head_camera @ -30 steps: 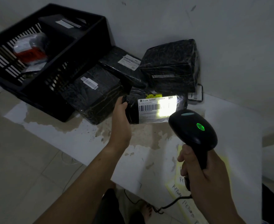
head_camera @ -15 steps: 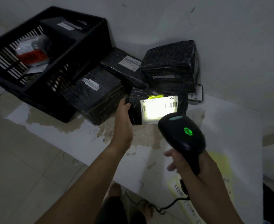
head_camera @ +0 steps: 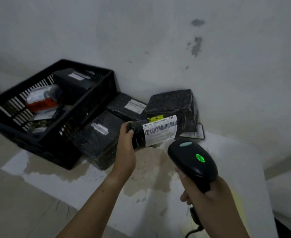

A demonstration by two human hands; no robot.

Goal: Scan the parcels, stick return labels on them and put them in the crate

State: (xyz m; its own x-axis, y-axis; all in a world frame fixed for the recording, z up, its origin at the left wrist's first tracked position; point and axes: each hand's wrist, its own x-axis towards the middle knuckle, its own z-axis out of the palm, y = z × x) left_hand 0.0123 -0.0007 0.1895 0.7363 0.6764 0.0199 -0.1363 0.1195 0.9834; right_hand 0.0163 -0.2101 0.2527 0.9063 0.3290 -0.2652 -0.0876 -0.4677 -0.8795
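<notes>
Gripping the parcel (head_camera: pixel 138 136), left hand (head_camera: pixel 126 134) has lifted it — label (head_camera: pixel 160 130) tilted.

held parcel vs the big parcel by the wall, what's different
The held parcel is lifted in the left hand; the wall parcel rests on the white surface. The held parcel is slimmer; the wall parcel is bulkier and boxy. The held parcel shows a broad white barcode label; the wall parcel shows mostly bare wrap. Both are wrapped in black.

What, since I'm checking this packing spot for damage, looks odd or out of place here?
The white table top has brownish blotches, stained or peeled, in front of the crate and below the held parcel. The wall shows grey scuffed patches.
</notes>
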